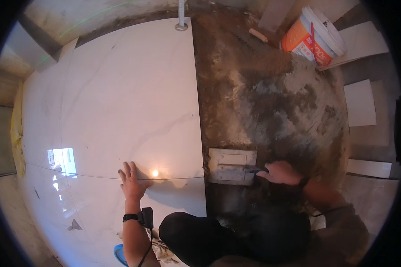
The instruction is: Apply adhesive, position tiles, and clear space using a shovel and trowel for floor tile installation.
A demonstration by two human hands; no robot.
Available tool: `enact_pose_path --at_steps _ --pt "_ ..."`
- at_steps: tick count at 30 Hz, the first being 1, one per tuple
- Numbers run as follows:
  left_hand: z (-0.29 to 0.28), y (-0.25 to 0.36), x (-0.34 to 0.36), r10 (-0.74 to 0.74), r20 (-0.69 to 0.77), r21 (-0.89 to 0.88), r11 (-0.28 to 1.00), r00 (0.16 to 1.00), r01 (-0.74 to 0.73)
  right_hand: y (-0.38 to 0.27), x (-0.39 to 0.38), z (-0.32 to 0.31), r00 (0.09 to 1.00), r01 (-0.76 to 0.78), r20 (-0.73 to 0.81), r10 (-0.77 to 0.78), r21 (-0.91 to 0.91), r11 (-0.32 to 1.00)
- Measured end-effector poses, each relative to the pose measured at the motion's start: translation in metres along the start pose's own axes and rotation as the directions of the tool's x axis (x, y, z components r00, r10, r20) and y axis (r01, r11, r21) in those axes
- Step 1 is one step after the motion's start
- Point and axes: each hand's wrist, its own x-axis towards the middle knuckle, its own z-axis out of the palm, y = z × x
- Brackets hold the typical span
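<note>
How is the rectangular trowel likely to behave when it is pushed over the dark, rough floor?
The trowel looks stiff, as its edges run straight, so it probably will not flop. Its broad, flat plate makes rolling unlikely. The uneven, patchy floor might make it drag slightly.

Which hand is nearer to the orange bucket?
Right. The right hand, beside the rectangular trowel, is below the orange bucket in view; the left hand, over the white tile, is farther away, lower left.

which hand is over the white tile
Your left hand, spread over the glossy white, grey-veined tile; the right hand instead holds the flat, grey rectangular trowel.
</note>
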Motion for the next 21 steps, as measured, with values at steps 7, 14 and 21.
enact_pose_path --at_steps 7,14,21 --pt "-0.017 0.015 0.007 -0.077 0.163 0.065 0.996 0.984 0.067 0.022 -0.02 -0.042 0.998 0.059 -0.008 -0.06 -0.016 0.998" --pt "0.007 0.177 0.0 0.295 0.11 0.203 0.928 0.949 -0.312 0.012 0.004 -0.034 0.999 0.046 -0.029 -0.045 0.046 0.998" --pt "0.016 0.2 -0.009 0.158 0.163 0.201 0.961 0.974 -0.189 0.041 0.015 -0.009 0.98 0.164 -0.122 -0.154 0.078 0.983"
